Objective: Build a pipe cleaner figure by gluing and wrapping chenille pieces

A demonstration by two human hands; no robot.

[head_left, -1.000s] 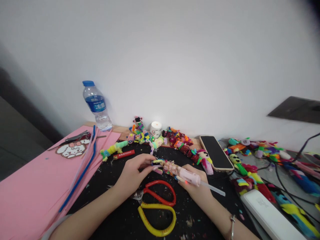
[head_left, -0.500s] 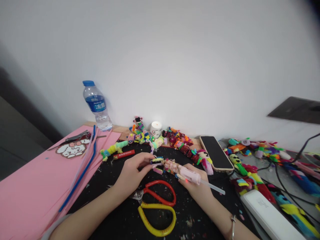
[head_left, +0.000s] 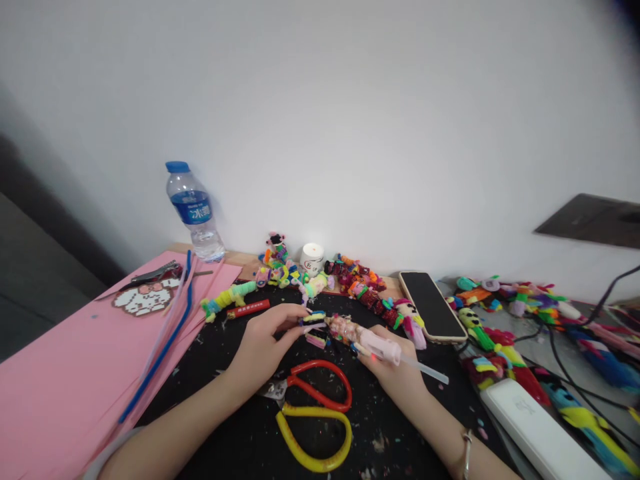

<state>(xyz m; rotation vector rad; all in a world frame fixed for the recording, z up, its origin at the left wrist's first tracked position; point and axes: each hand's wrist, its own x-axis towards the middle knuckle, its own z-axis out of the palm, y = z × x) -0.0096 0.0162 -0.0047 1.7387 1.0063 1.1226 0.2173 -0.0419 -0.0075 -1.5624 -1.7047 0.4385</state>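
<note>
I note the left hand (head_left: 263, 343) pinching a striped pipe-cleaner piece (head_left: 315, 317) over the black mat (head_left: 210, 393), fingers closed on its edge. Right hand (head_left: 400, 373) grips a pink hot-glue gun (head_left: 383, 348) at the piece's four o'clock, nozzle aimed at it, contact unclear. Scissors (head_left: 337, 415) lie at six o'clock; phone (head_left: 434, 308) at the gun's two.

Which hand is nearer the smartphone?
The right. The right hand is on the wearer's side of the smartphone, slightly to its left; the left hand is farther off to its left.
</note>
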